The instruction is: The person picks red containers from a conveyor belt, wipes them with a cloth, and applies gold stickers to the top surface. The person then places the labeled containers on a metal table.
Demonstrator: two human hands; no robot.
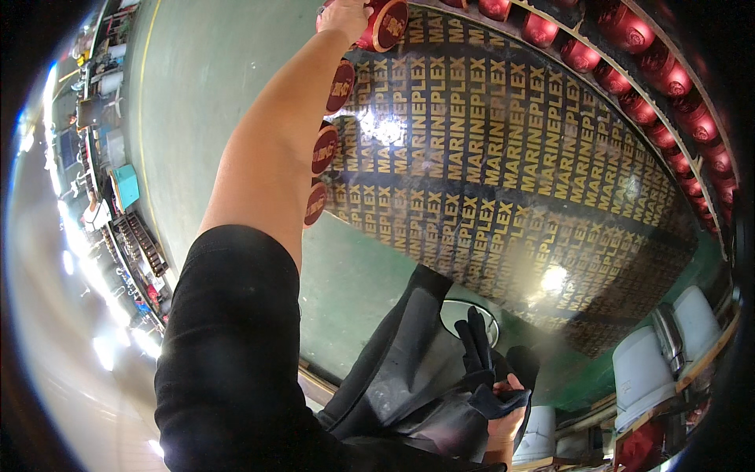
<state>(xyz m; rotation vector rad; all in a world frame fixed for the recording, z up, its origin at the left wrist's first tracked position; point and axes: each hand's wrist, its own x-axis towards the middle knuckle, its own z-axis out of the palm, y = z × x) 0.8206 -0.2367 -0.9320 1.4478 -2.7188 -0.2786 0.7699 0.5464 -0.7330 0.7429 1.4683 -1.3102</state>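
Note:
My left arm, in a black sleeve, reaches far forward to the top edge of the view. There my left hand (344, 17) is closed on the side of a shiny red cylinder (387, 25) with gold print on its round end. The top edge cuts off part of this grip. Three similar red cylinders (340, 88) stand in a row toward me along the left edge of a dark printed board (487, 169), partly behind my forearm. Close to my body, my right hand (507, 403) is closed on a bunched black glove (475, 350) with dangling fingers.
Curved racks (586, 43) with many shiny red round pieces run along the right. White bins (643, 374) stand on a shelf at lower right. A round metal-rimmed item (486, 315) sits below the board. Cluttered shelving and a teal box (124, 186) line the left.

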